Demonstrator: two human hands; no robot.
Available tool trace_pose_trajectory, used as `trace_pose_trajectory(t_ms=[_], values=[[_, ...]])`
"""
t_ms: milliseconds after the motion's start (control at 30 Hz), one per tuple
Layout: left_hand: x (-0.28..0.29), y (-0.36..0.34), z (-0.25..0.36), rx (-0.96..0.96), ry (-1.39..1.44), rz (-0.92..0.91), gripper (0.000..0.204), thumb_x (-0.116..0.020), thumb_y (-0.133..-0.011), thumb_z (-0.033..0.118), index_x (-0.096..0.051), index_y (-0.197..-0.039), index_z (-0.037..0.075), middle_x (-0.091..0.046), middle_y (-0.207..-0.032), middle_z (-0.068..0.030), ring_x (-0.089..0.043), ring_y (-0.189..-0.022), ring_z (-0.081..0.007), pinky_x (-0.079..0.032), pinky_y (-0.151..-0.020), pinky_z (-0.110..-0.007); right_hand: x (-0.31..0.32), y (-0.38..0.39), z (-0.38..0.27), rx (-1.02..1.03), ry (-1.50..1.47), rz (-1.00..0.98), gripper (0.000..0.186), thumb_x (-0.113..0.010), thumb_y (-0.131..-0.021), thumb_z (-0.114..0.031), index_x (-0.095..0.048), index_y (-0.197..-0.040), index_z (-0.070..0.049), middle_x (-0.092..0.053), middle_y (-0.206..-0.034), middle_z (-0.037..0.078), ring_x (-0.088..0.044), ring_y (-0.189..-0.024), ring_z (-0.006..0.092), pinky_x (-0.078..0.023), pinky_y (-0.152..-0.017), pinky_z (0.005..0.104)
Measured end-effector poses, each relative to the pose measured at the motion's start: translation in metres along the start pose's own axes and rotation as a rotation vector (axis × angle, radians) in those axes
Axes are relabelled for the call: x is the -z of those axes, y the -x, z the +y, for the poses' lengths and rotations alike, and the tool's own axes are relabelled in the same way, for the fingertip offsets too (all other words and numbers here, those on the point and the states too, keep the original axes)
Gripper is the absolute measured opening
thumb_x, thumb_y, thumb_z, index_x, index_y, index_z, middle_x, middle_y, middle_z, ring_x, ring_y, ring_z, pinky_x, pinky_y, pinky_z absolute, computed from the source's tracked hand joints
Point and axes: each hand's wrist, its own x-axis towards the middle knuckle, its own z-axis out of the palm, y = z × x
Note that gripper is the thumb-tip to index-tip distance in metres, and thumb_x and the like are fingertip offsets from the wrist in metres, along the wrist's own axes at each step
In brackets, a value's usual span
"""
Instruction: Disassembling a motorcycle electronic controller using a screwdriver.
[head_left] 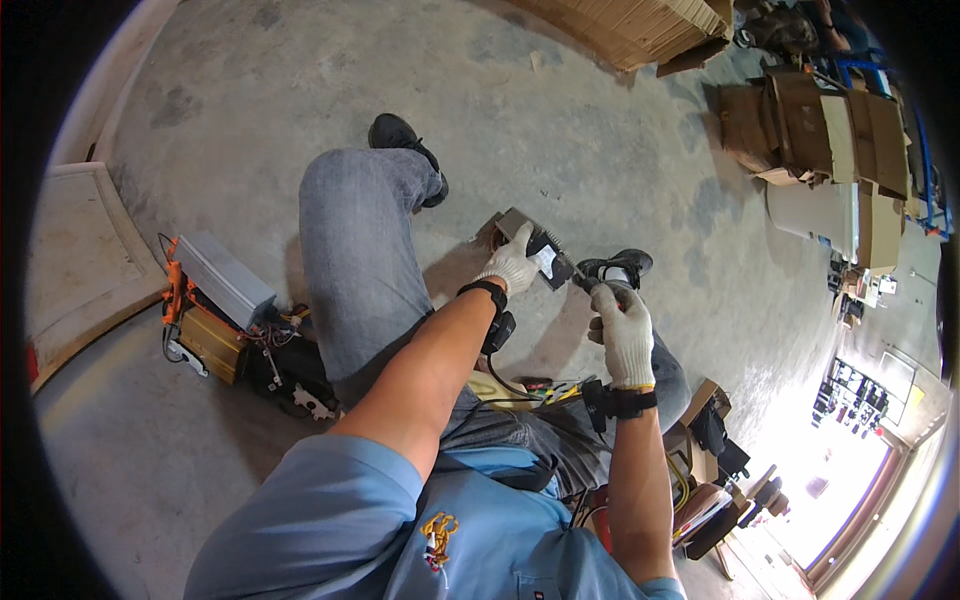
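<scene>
Both my hands wear white knitted gloves. My left hand [512, 262] is closed around a dark metal electronics unit [549, 264] with a finned edge and a white label. The unit is held above the floor between my knees, tilted down to the right. Beside its right end, my right hand [625, 332] has its fingers closed on a slim dark tool [582, 281]. The tool's tip reaches the end of the unit. Whether it touches the unit, and what kind of tool it is, I cannot tell.
Hand tools [545, 390] with coloured handles lie near my lap. A silver metal case [225, 280] and a gold one [212, 335] stand with loose wires at my left. Cardboard boxes [800, 125] are stacked at the far right; another carton [640, 30] lies ahead.
</scene>
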Motion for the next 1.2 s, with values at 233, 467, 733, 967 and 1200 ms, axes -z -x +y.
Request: trace_pose_trajectory(t_ms=[233, 467, 733, 967, 1200], values=[[-0.010, -0.019, -0.015, -0.006, 0.021, 0.060, 0.075, -0.057, -0.091, 0.019, -0.026, -0.159, 0.016, -0.052, -0.143, -0.0289, -0.054, -0.129, -0.0434, -0.044, -0.110, -0.046, 0.010, -0.016, -0.006, -0.226, -0.191, -0.227, 0.026, -0.068, -0.094, -0.023, -0.071, -0.109, -0.001, -0.065, -0.078, 0.002, -0.047, -0.054, 0.0067, -0.038, -0.047, 0.0235], [-0.017, -0.017, -0.012, -0.031, 0.058, 0.090, 0.072, -0.057, -0.090, 0.019, -0.032, -0.158, 0.016, -0.055, -0.140, -0.0287, -0.055, -0.128, -0.0433, -0.045, -0.108, -0.044, 0.009, -0.018, -0.001, 0.200, 0.503, -0.158, 0.035, -0.064, -0.094, -0.031, -0.069, -0.120, -0.009, -0.071, -0.084, 0.013, -0.066, -0.069, 0.0260, -0.052, -0.061, 0.0392], [-0.025, -0.029, -0.008, -0.086, 0.097, 0.054, 0.074, -0.059, -0.091, 0.018, -0.030, -0.159, 0.017, -0.059, -0.134, -0.0281, -0.064, -0.117, -0.0388, -0.051, -0.102, -0.042, 0.021, -0.020, -0.008, 0.477, 0.800, -0.025, 0.034, -0.066, -0.092, -0.023, -0.066, -0.123, -0.009, -0.070, -0.108, 0.022, -0.070, -0.089, 0.0372, -0.056, -0.079, 0.0457], [-0.038, -0.029, -0.023, -0.043, 0.068, 0.014, 0.073, -0.060, -0.093, 0.021, -0.028, -0.159, 0.016, -0.061, -0.132, -0.0269, -0.066, -0.113, -0.0374, -0.053, -0.098, -0.042, 0.010, -0.007, -0.029, -0.074, -0.017, 0.056, 0.042, -0.062, -0.099, -0.034, -0.066, -0.120, 0.002, -0.069, -0.085, 0.006, -0.065, -0.071, 0.0122, -0.054, -0.061, 0.0271], [-0.031, -0.022, -0.011, -0.056, 0.005, 0.043, 0.075, -0.062, -0.092, 0.024, -0.029, -0.159, 0.015, -0.057, -0.139, -0.0268, -0.058, -0.127, -0.0400, -0.045, -0.109, -0.042, 0.013, -0.013, -0.011, 0.394, 0.659, 0.014, 0.032, -0.065, -0.094, -0.030, -0.067, -0.116, -0.007, -0.070, -0.098, 0.019, -0.069, -0.088, 0.0367, -0.055, -0.077, 0.0447]])
